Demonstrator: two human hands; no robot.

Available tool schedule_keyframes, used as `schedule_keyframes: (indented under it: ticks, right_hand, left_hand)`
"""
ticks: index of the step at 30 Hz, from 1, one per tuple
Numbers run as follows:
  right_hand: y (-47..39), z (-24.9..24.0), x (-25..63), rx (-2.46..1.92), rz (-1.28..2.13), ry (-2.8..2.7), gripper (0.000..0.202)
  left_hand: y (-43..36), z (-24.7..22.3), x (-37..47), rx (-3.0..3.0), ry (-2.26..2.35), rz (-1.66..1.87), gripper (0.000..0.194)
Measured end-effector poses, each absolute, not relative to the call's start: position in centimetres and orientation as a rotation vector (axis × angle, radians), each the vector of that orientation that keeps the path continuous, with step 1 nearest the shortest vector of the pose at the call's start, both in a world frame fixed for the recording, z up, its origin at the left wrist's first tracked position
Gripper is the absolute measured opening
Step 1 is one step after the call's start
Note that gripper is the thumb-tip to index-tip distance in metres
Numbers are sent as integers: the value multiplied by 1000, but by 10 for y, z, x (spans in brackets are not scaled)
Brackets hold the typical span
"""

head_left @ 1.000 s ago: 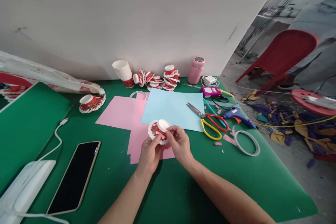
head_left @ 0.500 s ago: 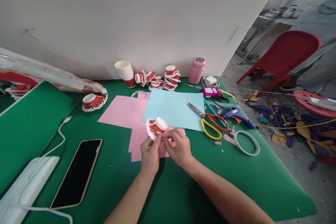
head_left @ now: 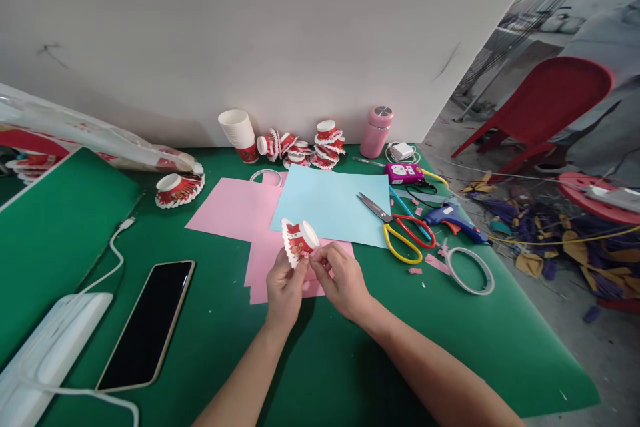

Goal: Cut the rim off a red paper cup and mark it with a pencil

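A cut paper cup, red and white with a fringed, flared edge, is tilted in my left hand, whose thumb and fingers close on its lower side. My right hand is closed in a pinch at the cup's near rim, by a small pink scrap of paper; what its fingertips hold is too small to make out. Pink paper sheets lie under the hands. A light blue sheet overlaps them, with scissors in red and yellow handles resting on its right corner.
Right of the scissors lie a blue glue gun and a tape roll. Stacked paper cups, more fringed cups and a pink flask stand along the wall. A phone and white power strip lie left.
The cup has turned slightly in my left hand and shifted a little right. My right hand stays pinched at its rim. The view has moved slightly.
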State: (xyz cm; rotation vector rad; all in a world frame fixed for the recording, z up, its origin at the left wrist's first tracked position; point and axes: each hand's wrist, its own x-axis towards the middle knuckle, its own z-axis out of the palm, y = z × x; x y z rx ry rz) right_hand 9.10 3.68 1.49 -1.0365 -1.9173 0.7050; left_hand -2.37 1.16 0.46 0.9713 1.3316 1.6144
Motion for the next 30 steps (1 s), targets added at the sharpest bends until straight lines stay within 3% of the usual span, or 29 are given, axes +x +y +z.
schedule_keyframes:
  ticks: [30]
  right_hand:
    - [40,11,88,-962,497,-1861,9]
  left_hand:
    - [11,10,-23,1314,1566,1526,6]
